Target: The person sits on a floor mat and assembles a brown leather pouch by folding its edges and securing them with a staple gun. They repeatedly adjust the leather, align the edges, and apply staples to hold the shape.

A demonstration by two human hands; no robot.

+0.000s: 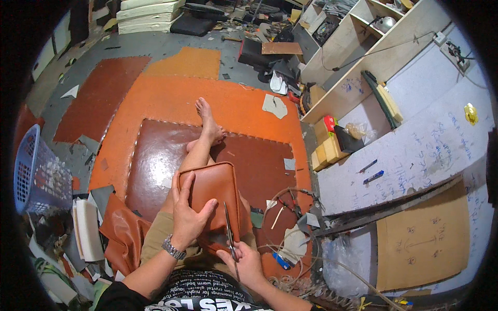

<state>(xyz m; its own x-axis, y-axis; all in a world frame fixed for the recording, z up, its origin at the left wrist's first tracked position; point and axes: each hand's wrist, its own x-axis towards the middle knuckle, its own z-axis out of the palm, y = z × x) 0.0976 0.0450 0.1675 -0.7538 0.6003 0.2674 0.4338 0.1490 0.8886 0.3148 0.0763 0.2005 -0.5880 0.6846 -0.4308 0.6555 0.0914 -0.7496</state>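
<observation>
A padded brown leather cushion with a raised seam round its edge lies across my lap. My left hand, with a metal watch on its wrist, holds the cushion's left side, the thumb on top and the fingers stretched along the edge. In my right hand is a pair of scissors. Their narrow dark blades point away from me and lie over the cushion's right part. The handles are mostly hidden by my fingers. A loose sheet of brown leather drapes beside my left thigh.
Brown and orange leather sheets cover the floor ahead. A blue perforated basket stands left, above foam and scraps. A blue-handled cutter and cords lie right. Beyond them is a white board with wooden shelving behind.
</observation>
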